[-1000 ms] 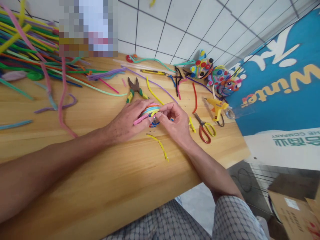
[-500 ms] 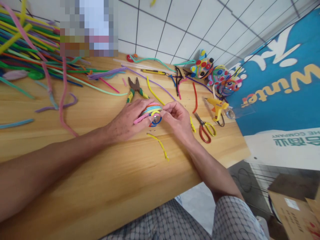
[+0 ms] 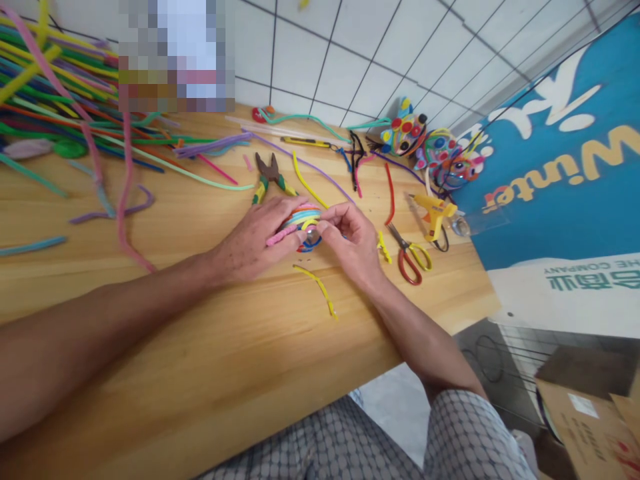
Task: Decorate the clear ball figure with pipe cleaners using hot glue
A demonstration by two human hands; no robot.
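My left hand [image 3: 253,243] is closed around a small clear ball [image 3: 305,217] wrapped in bands of coloured pipe cleaner: orange, light blue, yellow and blue. A pink fuzzy piece [image 3: 281,235] sticks out beside my left thumb. At the ball's right side my right hand [image 3: 353,243] pinches the end of a curved yellow pipe cleaner [image 3: 311,224] lying against the ball; the fingertips partly hide that end. Just below the hands, a short yellow pipe cleaner [image 3: 317,283] rests on the wooden table [image 3: 200,373].
Pliers [image 3: 269,175] lie behind my left hand. To the right are scissors [image 3: 411,260], a yellow glue gun [image 3: 434,212] and a red pipe cleaner [image 3: 389,193]. Decorated colourful figures [image 3: 440,150] stand at the back right. Many pipe cleaners [image 3: 60,87] are heaped at the left. A cutter [image 3: 305,142] lies behind.
Almost nothing differs. My right hand has shifted very slightly left at the ball, and the whole view has moved a little.
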